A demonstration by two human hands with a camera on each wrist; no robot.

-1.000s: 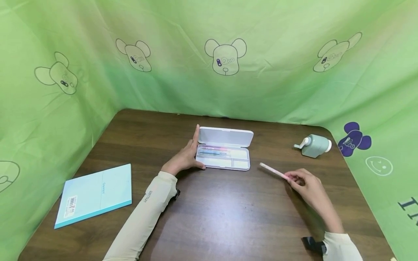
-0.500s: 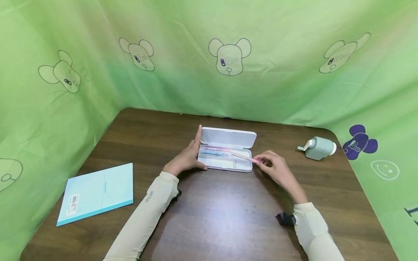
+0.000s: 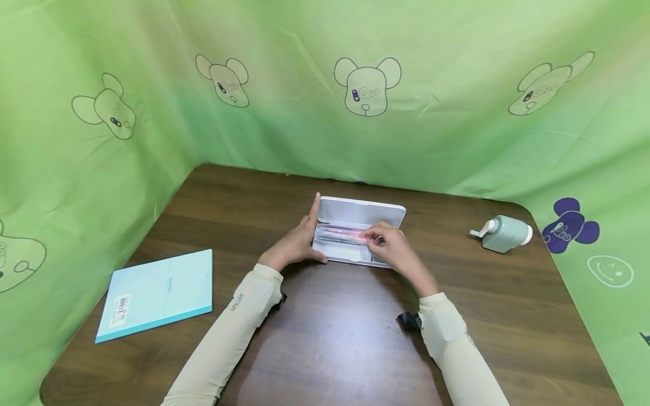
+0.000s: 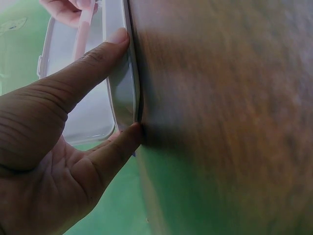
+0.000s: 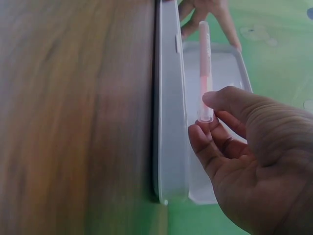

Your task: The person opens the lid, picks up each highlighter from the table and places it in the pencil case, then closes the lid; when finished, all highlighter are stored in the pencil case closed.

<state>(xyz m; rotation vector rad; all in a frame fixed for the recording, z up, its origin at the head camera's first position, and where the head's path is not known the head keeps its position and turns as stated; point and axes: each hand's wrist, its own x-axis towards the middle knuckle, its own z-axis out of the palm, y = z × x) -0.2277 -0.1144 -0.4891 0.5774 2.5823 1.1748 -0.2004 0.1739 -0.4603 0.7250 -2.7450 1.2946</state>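
A white pencil case (image 3: 340, 253) lies on the table with its lid (image 3: 360, 211) raised at the back. Several slim pens (image 3: 332, 236) lie in its rear compartment. My left hand (image 3: 291, 246) holds the case's left end, the thumb against the front wall and a finger up along the lid's edge. Over the right part of the case, my right hand (image 3: 396, 252) pinches a pink pen (image 5: 205, 63) near one end, between thumb and fingertips. The pen points left above the rear compartment; whether it touches the pens below cannot be told.
A pale blue notebook (image 3: 157, 293) lies at the table's left. On the right stands a grey-green bottle-like object (image 3: 505, 233) with a white crank-like part. Green printed cloth (image 3: 284, 129) hangs behind and beside the brown table (image 3: 325, 338).
My right hand has carried the pink pen leftward from the table's right side to over the open pencil case. My left hand has stayed at the case's left end. The view has shifted slightly.
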